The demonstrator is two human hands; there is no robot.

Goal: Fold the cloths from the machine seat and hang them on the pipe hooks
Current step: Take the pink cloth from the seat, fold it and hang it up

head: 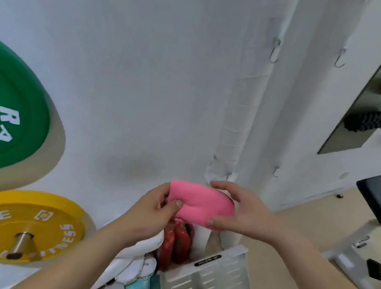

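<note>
A white wall (pixel 144 85) fills most of the view, evenly lit. On its left hang a green plate (pixel 13 111) and, below it, a yellow plate (pixel 35 226) on a metal peg. At right a mirror (pixel 366 106) leans along the wall and reflects dark objects. The floor (pixel 314 219) is beige. A black pad (pixel 378 200) juts in at the right edge, and a white slotted crate (pixel 217 277) sits low in the middle beside red items (pixel 176 244)

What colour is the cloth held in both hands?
Pink cloth, plain, seen in the head view.
</note>
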